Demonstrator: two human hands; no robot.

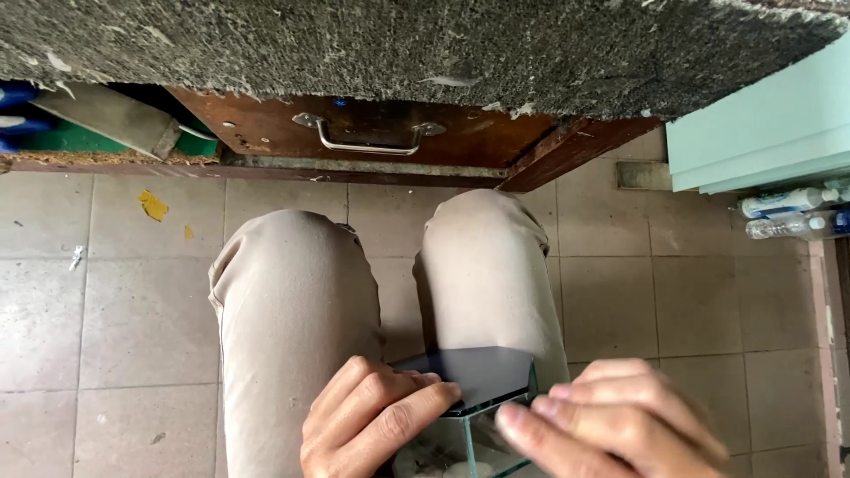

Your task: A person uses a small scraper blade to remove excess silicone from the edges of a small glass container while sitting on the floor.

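Head view. The person is seated, both knees in beige trousers (301, 292) filling the frame centre. The work sits at 6 o'clock, low over the lap: a small clear glass box with thin green-edged walls (465, 447), and on its top a dark, glossy, flat panel with clipped corners (474, 372).

Hand state:
- Left hand (372, 425), at 7 o'clock: fingers curled, fingertips pressed on the near left edge of the dark panel, holding it down on the box.
- Right hand (620, 416), at 5 o'clock: fingers extended together, fingertips at the panel's right edge and the box's upper corner. Whether it pinches the glass or only steadies it cannot be told.

Step in hand, as judged: seating or aligning the panel on the box rim. The move in progress calls for even, light pressure from both sides, with edges kept flush, since thin glass chips easily.

Appearance: the panel is near-black, reflective and slightly tilted; the box walls are transparent, with pale residue showing inside.

Surroundings: a brown wooden drawer with a metal handle (367, 133) at 12 o'clock under a rough grey worktop (425, 44); grey floor tiles (115, 310); clear plastic bottles (788, 212) at 3 o'clock.
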